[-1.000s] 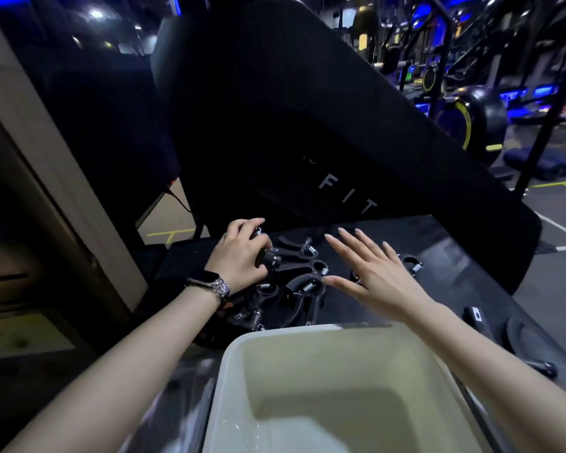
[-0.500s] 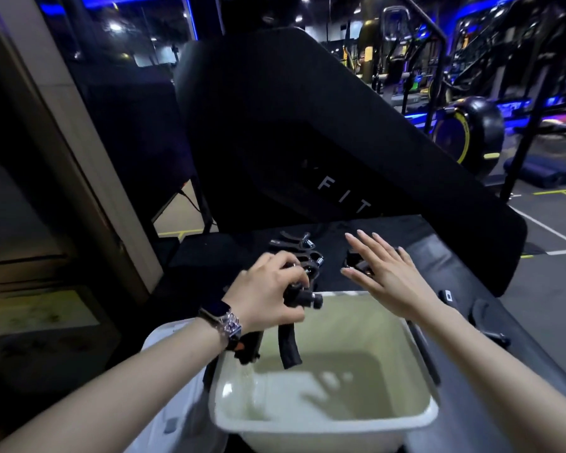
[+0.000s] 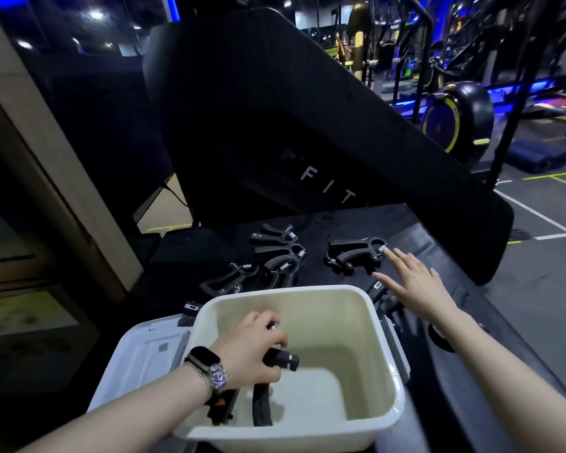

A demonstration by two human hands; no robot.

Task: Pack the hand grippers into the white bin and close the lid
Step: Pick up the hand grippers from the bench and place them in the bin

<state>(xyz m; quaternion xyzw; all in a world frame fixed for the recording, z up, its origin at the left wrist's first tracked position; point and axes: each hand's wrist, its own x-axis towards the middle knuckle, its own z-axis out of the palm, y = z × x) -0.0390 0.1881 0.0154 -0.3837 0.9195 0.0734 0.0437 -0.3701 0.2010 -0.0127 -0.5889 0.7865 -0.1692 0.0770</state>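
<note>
The white bin (image 3: 386, 348) stands open on the black bench, close to me. My left hand (image 3: 252, 351) is inside it, shut on a black hand gripper (image 3: 263, 400) whose handles point down toward the bin floor. Several more black hand grippers (image 3: 275, 256) lie in a cluster on the bench beyond the bin. Another hand gripper (image 3: 353, 253) lies to the right of them. My right hand (image 3: 412, 282) hovers flat with fingers spread, its fingertips just beside that gripper. The white lid (image 3: 144, 351) lies flat to the left of the bin.
A large black padded backrest (image 3: 291, 119) with white letters rises behind the bench. A wooden pillar (image 3: 46, 165) stands at left. Gym machines and a black tyre (image 3: 458, 116) fill the floor at the back right. Small black parts (image 3: 379, 289) lie on the bench right of the bin.
My left hand carried one hand gripper from the pile and lowered it down into the bin. My right hand drifted right toward the separate gripper. The view tilted down toward the bin.
</note>
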